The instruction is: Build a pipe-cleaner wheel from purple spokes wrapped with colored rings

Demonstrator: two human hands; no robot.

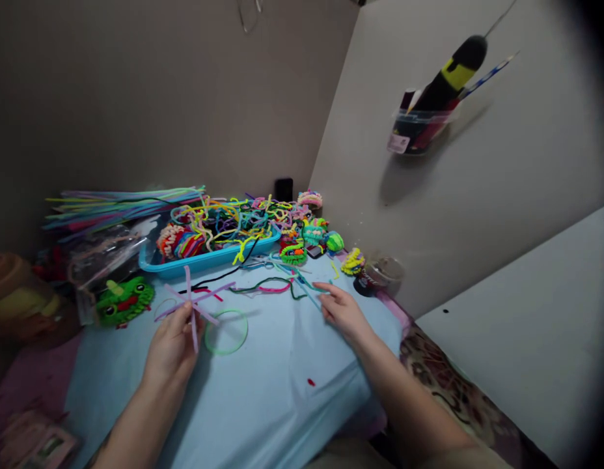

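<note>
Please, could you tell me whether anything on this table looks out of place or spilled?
Two small things: a red scrap lies alone on the blue cloth, away from the rest, and a yellow strand seems to hang over the front rim of the blue tray.

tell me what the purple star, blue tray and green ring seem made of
Purple star: probably pipe cleaners, matte, judging by its thick, soft-looking stems. Blue tray: likely smooth moulded plastic, from its even colour and rounded corner. Green ring: thin, evenly curved; plastic or something else, finish unclear.
</note>
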